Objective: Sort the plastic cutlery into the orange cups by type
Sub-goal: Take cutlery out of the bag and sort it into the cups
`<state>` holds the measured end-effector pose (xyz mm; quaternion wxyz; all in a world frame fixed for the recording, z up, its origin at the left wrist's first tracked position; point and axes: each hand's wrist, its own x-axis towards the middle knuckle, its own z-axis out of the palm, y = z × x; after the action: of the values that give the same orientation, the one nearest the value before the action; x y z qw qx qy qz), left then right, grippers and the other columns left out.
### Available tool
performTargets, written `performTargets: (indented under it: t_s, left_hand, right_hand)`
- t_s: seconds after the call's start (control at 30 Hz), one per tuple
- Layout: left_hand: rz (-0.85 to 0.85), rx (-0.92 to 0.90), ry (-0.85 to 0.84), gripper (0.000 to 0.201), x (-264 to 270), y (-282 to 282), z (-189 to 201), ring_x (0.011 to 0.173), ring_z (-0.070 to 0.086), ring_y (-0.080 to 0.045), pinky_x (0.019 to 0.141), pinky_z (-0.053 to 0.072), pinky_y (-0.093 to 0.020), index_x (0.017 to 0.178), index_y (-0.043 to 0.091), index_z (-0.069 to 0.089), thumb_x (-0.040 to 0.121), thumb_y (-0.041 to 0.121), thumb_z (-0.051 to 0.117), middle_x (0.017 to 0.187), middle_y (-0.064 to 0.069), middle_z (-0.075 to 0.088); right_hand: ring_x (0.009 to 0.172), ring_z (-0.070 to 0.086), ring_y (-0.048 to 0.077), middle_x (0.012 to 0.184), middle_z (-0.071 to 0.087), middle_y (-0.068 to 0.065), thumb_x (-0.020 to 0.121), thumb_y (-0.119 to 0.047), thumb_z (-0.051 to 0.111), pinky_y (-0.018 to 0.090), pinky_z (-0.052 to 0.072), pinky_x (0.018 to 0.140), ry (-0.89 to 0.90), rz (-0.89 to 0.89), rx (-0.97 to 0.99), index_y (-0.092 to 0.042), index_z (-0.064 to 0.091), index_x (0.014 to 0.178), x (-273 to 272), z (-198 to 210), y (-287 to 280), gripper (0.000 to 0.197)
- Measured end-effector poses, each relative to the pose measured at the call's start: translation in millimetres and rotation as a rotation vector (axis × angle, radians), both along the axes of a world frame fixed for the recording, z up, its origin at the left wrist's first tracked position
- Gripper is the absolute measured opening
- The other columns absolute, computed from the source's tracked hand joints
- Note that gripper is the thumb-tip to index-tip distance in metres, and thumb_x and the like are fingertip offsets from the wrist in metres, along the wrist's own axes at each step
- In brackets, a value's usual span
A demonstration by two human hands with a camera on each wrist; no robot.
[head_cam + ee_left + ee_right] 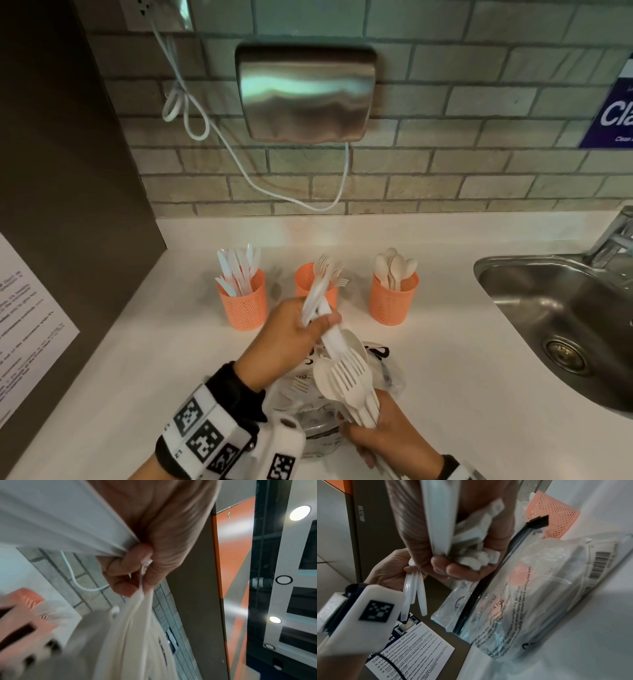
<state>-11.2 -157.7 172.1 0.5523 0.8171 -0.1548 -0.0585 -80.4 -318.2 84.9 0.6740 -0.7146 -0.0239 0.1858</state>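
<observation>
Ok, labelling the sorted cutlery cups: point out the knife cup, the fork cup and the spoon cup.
knife cup [245, 307]: head view, front mesh wall.
fork cup [306, 277]: head view, left mesh wall.
spoon cup [393, 303]: head view, front mesh wall.

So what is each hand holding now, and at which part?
The right hand holds a mixed bundle of forks and spoons by the handles. The left hand grips a few white pieces near their middle; their type cannot be told.

Steel sink [561, 308] at right; hand dryer [306, 92] on tiled wall [445, 164]
</observation>
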Motion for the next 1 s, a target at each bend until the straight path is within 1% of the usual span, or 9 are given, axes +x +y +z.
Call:
performTargets:
  t_s: [0.13,0.3,0.4,0.47,0.53,0.63,0.77,0.93,1.0]
  left_hand:
    - [0.084,-0.177,0.002,0.016,8.7,5.5,18.3,0.048,0.057,0.002,0.05,0.044,-0.007,0.093,-0.007,0.067,0.085,0.006,0.062,0.059,0.006,0.064]
    - [0.072,-0.267,0.184,0.011,-4.4,-2.0,2.4,0.033,0.041,0.0,0.035,0.028,-0.009,0.092,0.004,0.067,0.085,0.011,0.063,0.056,-0.002,0.052]
    - [0.063,-0.341,0.232,0.006,-12.4,-9.6,-10.0,0.053,0.056,-0.005,0.049,0.044,-0.011,0.086,0.006,0.07,0.082,0.008,0.065,0.067,-0.002,0.064]
    - [0.048,-0.352,0.249,0.005,-15.1,-11.9,-13.5,0.06,0.059,-0.008,0.056,0.047,-0.013,0.08,0.009,0.07,0.082,0.01,0.066,0.062,0.005,0.066]
    - [0.034,-0.337,0.233,0.009,-16.7,-13.4,-14.4,0.054,0.056,-0.006,0.052,0.044,-0.012,0.076,0.009,0.068,0.084,0.011,0.064,0.054,0.008,0.063]
    - [0.06,-0.328,0.191,0.014,-17.4,-12.9,-12.1,0.051,0.052,-0.009,0.045,0.038,-0.014,0.081,0.005,0.068,0.086,0.016,0.061,0.059,0.0,0.06]
    - [0.132,-0.407,0.138,0.023,-10.5,-6.8,-6.9,0.046,0.041,-0.007,0.038,0.035,-0.015,0.077,0.014,0.066,0.09,0.028,0.053,0.063,-0.005,0.048]
    - [0.148,-0.524,0.17,0.032,-8.1,-9.7,-5.4,0.066,0.058,-0.013,0.068,0.049,-0.028,0.073,0.015,0.054,0.096,0.03,0.039,0.065,0.002,0.066]
    - [0.174,-0.67,0.205,0.031,-6.7,-9.7,-4.2,0.06,0.061,-0.015,0.067,0.051,-0.031,0.074,0.013,0.05,0.098,0.027,0.036,0.058,-0.002,0.064]
  right_hand:
    - [0.036,0.045,0.011,0.064,0.053,0.009,0.069,-0.007,0.062,0.021,0.037,0.034,0.007,-0.01,0.007,-0.012,0.058,0.086,-2.3,1.1,-2.2,0.018]
    - [0.035,0.045,0.011,0.061,0.054,0.004,0.07,-0.008,0.062,0.02,0.036,0.034,0.008,-0.001,0.017,-0.011,0.056,0.083,-4.2,1.8,-0.5,0.015]
    - [0.034,0.045,0.01,0.053,0.053,-0.003,0.071,-0.009,0.061,0.02,0.036,0.034,0.018,-0.003,0.006,-0.011,0.055,0.082,-3.9,1.9,0.8,0.013]
    - [0.035,0.045,0.01,0.06,0.053,0.003,0.071,-0.009,0.062,0.02,0.036,0.034,0.027,0.001,-0.001,-0.014,0.056,0.084,-4.8,3.1,2.7,0.015]
    - [0.035,0.044,0.01,0.065,0.053,0.007,0.07,-0.01,0.062,0.02,0.036,0.034,0.038,0.005,-0.005,-0.015,0.057,0.085,-5.7,4.4,4.3,0.016]
    - [0.034,0.044,0.011,0.057,0.054,-0.001,0.072,-0.009,0.062,0.019,0.035,0.034,0.05,0.012,-0.009,-0.016,0.057,0.082,-6.1,5.4,3.2,0.013]
    - [0.033,0.044,0.011,0.05,0.051,-0.005,0.074,-0.01,0.061,0.019,0.036,0.034,0.053,0.039,-0.036,-0.013,0.054,0.079,-8.1,6.5,0.9,0.009]
    - [0.032,0.043,0.011,0.046,0.046,-0.002,0.07,-0.019,0.064,0.02,0.034,0.035,0.07,0.028,-0.051,-0.009,0.053,0.084,-10.0,4.6,4.6,0.02]
    - [0.031,0.042,0.011,0.046,0.045,0.0,0.07,-0.018,0.064,0.02,0.034,0.036,0.057,0.026,-0.045,-0.006,0.054,0.08,-9.5,4.9,3.9,0.019]
